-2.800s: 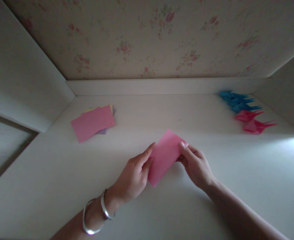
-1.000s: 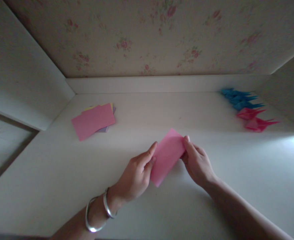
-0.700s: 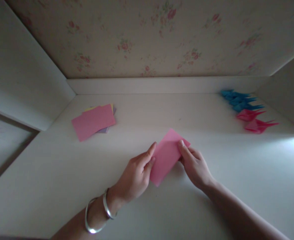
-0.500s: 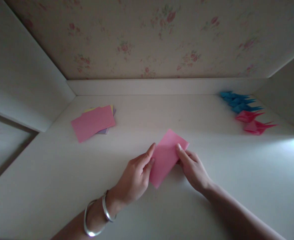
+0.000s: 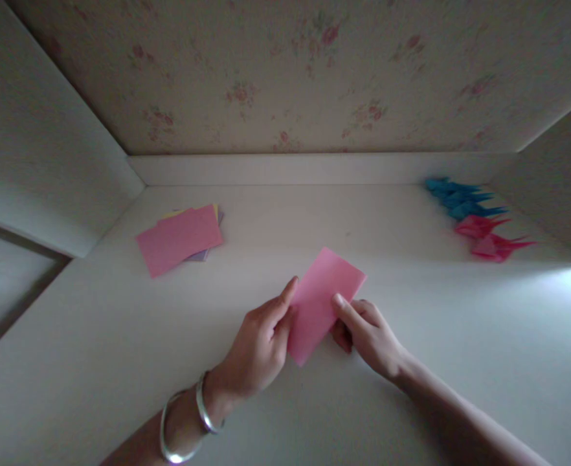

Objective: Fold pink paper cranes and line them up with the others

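Note:
A pink sheet of paper (image 5: 319, 298), narrow and rectangular, is held slantwise above the white table, its upper end leaning right. My left hand (image 5: 262, 343) grips its left long edge, the thumb along that side and the other fingers partly hidden. From the right, my right hand (image 5: 366, 333) pinches the opposite edge, thumb on top and curled fingers beneath. Two silver bangles (image 5: 202, 404) circle my left wrist.
At the back left lies a small stack of coloured paper (image 5: 181, 239), pink on top with yellow and purple edges showing. Several blue folded-paper shapes (image 5: 460, 197) and two pink ones (image 5: 494, 247) stand in a row at the back right. Flowered wallpaper (image 5: 266, 77) rises behind the table (image 5: 120, 362).
My right hand has slid a little down the paper's right edge, its thumb now lower and nearer the middle. The left hand keeps its hold.

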A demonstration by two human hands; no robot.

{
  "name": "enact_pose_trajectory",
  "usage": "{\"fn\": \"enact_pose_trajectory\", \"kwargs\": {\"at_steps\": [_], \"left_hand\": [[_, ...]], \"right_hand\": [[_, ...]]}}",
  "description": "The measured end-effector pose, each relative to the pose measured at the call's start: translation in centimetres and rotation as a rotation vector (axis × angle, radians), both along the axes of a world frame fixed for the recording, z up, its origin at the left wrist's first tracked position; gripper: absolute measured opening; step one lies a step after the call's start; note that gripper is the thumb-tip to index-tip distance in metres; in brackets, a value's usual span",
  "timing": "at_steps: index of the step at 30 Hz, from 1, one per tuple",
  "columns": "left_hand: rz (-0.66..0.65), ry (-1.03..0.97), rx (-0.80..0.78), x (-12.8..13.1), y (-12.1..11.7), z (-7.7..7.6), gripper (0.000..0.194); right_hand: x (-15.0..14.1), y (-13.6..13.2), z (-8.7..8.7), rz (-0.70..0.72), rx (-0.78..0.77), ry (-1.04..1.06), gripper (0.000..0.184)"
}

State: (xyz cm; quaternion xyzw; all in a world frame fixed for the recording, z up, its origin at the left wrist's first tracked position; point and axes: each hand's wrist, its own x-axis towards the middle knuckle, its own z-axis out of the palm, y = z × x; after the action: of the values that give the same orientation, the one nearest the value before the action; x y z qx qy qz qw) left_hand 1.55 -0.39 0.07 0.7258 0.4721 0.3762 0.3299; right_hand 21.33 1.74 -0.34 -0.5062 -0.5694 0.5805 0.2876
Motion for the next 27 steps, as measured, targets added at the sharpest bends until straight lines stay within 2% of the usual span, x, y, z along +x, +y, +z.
{"fn": "enact_pose_trajectory", "kwargs": {"at_steps": [5, 11, 17, 23, 27], "left_hand": [[0.018, 0.009, -0.001, 0.0, 0.1, 0.1, 0.046], [0.026, -0.001, -0.014, 0.0, 0.0, 0.1, 0.048], [0.024, -0.016, -0.019, 0.0, -0.1, 0.4, 0.047], [0.037, -0.012, -0.003, 0.0, -0.1, 0.3, 0.046], [0.047, -0.009, 0.009, 0.0, -0.1, 0.2, 0.046]], "right_hand": [[-0.2, -0.3, -0.1, 0.013, -0.018, -0.089, 0.072], [-0.2, -0.4, 0.0, 0.109, -0.013, -0.024, 0.068], [-0.7, -0.9, 0.1, 0.068, 0.054, -0.035, 0.064], [-0.9, -1.2, 0.0, 0.211, 0.061, -0.025, 0.063], [-1.1, -1.4, 0.3, 0.214, 0.044, -0.071, 0.067]]}}
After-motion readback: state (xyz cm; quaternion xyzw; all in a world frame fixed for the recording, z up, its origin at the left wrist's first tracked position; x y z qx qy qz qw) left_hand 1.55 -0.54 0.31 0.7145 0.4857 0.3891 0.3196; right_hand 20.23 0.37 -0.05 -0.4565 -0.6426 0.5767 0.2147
